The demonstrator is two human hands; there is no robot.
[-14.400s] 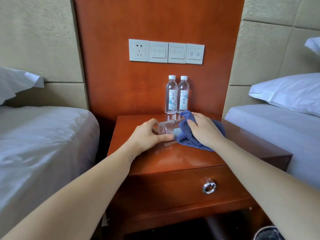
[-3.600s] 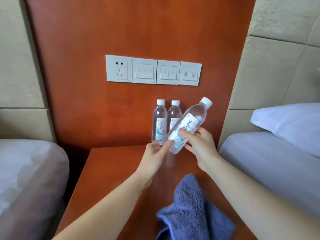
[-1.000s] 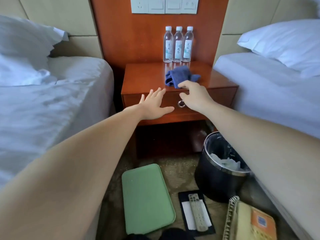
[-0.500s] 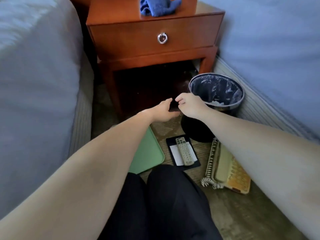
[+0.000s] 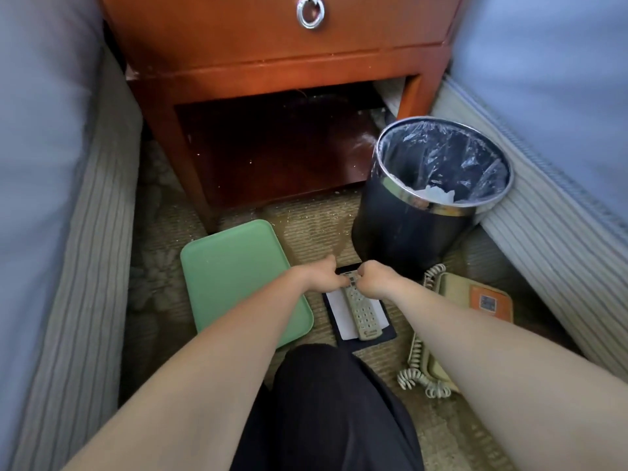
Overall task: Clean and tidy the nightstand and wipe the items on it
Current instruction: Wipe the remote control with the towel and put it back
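Observation:
On the carpet in front of the wooden nightstand (image 5: 272, 39) lies a small black tray (image 5: 390, 332) holding a beige remote control (image 5: 362, 312) and a white card (image 5: 336, 307). My left hand (image 5: 323, 277) and my right hand (image 5: 375, 278) are side by side at the tray's far end, fingers curled down over its edge and the top of the remote. Left of them lies a green tray (image 5: 234, 266). A beige telephone (image 5: 455, 294) with a coiled cord sits to the right. The nightstand's top is out of view.
A black waste bin (image 5: 407, 229) with a plastic liner stands just behind my right hand. Beds flank the gap, one on the left (image 5: 40, 164) and one on the right (image 5: 543, 96). The drawer's ring pull (image 5: 310, 15) is above. My dark-clothed knees (image 5: 323, 413) are below.
The view has dropped from the nightstand top to the floor. Both hands moved down from beside the bin onto the far end of the black tray with the remote.

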